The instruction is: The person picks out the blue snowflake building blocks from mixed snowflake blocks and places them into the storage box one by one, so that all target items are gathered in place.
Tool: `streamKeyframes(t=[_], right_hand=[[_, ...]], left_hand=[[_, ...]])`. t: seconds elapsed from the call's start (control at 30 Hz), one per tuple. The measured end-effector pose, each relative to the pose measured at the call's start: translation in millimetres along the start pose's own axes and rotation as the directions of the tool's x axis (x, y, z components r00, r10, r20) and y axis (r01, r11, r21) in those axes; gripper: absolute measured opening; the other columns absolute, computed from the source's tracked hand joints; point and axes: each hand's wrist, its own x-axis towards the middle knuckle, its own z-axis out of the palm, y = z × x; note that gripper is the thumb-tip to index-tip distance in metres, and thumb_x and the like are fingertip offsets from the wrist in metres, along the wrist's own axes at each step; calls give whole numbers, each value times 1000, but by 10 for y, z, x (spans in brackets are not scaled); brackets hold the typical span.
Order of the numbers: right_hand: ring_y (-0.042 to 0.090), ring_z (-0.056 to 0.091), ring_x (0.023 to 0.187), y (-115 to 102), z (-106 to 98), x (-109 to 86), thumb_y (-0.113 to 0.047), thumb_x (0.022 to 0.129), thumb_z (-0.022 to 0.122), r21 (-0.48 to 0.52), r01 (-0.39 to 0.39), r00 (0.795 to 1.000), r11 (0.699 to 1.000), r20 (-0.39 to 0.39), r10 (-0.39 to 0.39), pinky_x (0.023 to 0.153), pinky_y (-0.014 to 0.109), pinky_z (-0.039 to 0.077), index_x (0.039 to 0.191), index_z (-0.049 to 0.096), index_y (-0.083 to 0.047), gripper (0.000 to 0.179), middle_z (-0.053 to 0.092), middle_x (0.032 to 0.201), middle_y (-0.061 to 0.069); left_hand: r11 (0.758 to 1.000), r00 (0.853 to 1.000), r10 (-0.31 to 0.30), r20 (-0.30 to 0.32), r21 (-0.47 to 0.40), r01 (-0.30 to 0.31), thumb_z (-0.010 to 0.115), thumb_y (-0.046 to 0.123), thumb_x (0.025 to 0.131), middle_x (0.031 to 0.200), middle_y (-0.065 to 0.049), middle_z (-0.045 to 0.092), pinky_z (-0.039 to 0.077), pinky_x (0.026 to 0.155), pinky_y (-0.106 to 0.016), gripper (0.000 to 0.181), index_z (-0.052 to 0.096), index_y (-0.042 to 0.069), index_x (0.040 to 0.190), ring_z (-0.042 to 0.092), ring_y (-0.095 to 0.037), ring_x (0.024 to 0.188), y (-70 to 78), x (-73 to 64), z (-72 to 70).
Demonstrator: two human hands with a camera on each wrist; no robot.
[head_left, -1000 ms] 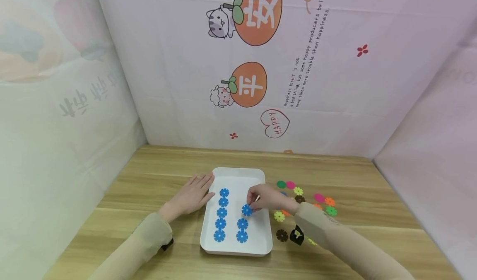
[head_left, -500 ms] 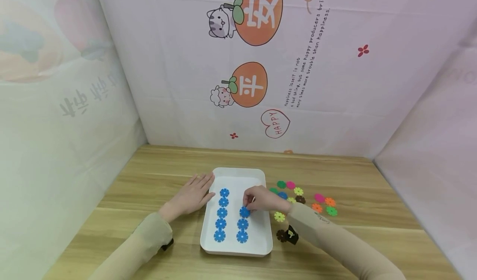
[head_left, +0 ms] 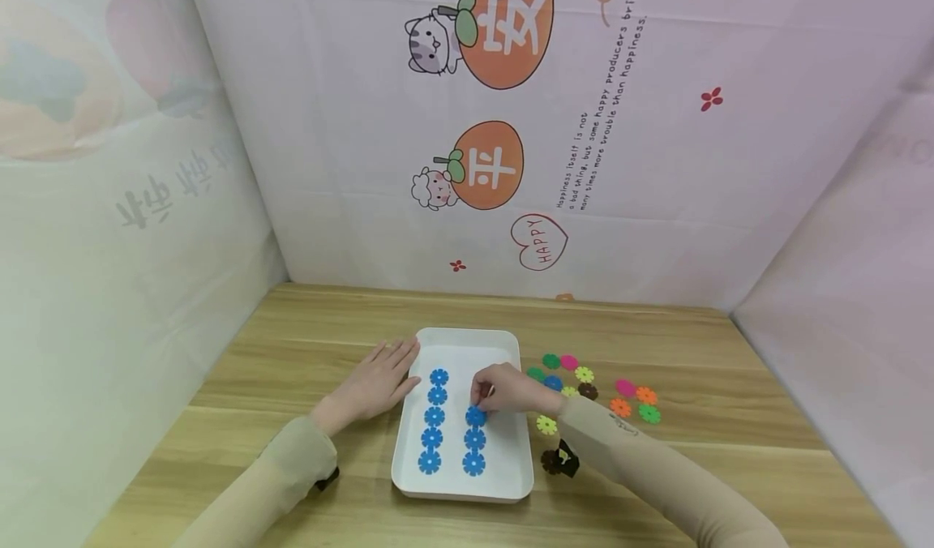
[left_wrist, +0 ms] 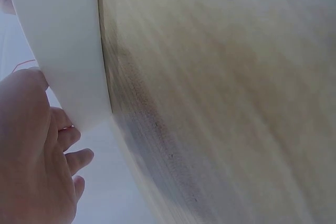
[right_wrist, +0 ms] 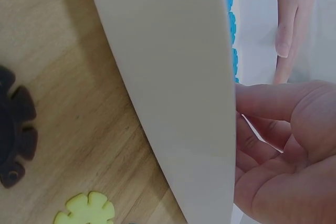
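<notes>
A white tray (head_left: 467, 349) stands on the table, holding blue notched discs in two columns. The left column is a line of several blue discs (head_left: 434, 417). In the right column two blue discs (head_left: 474, 451) lie toward the near end. Just beyond them my right hand (head_left: 507, 389) pinches another blue disc (head_left: 476, 416) by its far edge, at the end of that column. My left hand (head_left: 375, 379) rests on the tray's left rim with its fingers extended; in the left wrist view its fingers (left_wrist: 68, 137) lie along the tray wall.
Loose notched discs lie on the table right of the tray, among them a pink disc (head_left: 625, 387), an orange disc (head_left: 620, 407), a green disc (head_left: 649, 413) and a yellow disc (head_left: 546, 425). A dark brown disc (right_wrist: 13, 127) lies near the tray's right wall.
My right hand has moved slightly left and toward me, bringing the pinched blue disc into line with the right column. My left hand has stayed on the tray rim.
</notes>
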Motion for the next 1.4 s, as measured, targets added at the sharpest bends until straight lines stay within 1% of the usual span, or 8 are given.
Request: streamKeyframes(t=[0.3,0.47,0.6,0.8,0.97,1.07,1.2,1.4], right_hand=[[10,60,79,-14,-33,-22,0,88,70,-20,10,1000,1000,-19,-10,71,21,54,89,71,-4,4,72,88,4],[11,62,83,2,-134,-75,-4,88,71,7,-21,999,1000,-30,21,74,25,56,91,70,-5,3,70,90,3],[12,63,83,34,-273,-171,-6,90,70,19,-34,997,999,-63,35,76,28,58,92,70,-4,3,70,91,2],[13,64,82,170,-509,-370,-3,91,67,8,24,993,1000,-120,-22,75,28,58,94,69,0,5,71,91,7],[15,64,84,357,-633,-516,-4,92,65,31,38,988,999,-148,-33,74,24,55,96,66,4,9,70,93,14],[14,63,85,451,-665,-570,-7,93,66,39,16,988,999,-157,-10,75,24,54,97,66,5,12,69,93,14],[15,63,85,539,-665,-610,-4,91,67,9,-6,982,1000,-186,8,76,27,56,95,66,4,9,69,92,14],[13,61,80,682,-625,-619,1,88,67,-18,-60,973,998,-226,55,70,24,53,93,65,4,6,69,88,12]], left_hand=[[1000,1000,-3,1,-9,3,34,45,107,165,-12,24,20,125,-53,65,24,5,157,27,-34,152,7,-4,1],[1000,1000,2,-4,-5,-2,34,45,107,165,-12,24,20,125,-53,65,24,5,157,27,-34,152,2,0,6],[1000,1000,5,-5,-10,-5,34,45,107,165,-13,24,20,125,-53,65,24,4,157,27,-34,152,2,-1,5],[1000,1000,10,-5,-20,-10,34,44,107,165,-13,24,20,125,-54,65,24,4,157,27,-35,152,9,-10,-11],[1000,1000,9,-1,-19,-9,34,44,107,165,-14,24,20,125,-54,65,24,4,157,26,-35,152,11,-14,-40],[1000,1000,8,3,-16,-8,34,44,107,165,-14,24,21,125,-54,65,24,3,157,26,-35,152,10,-14,-55],[1000,1000,8,1,-16,-8,34,44,107,165,-14,25,21,125,-54,65,24,3,157,26,-35,152,9,-20,-49],[1000,1000,6,1,-13,-6,33,44,107,165,-13,24,20,125,-53,65,24,4,157,26,-35,152,17,-19,-31]])
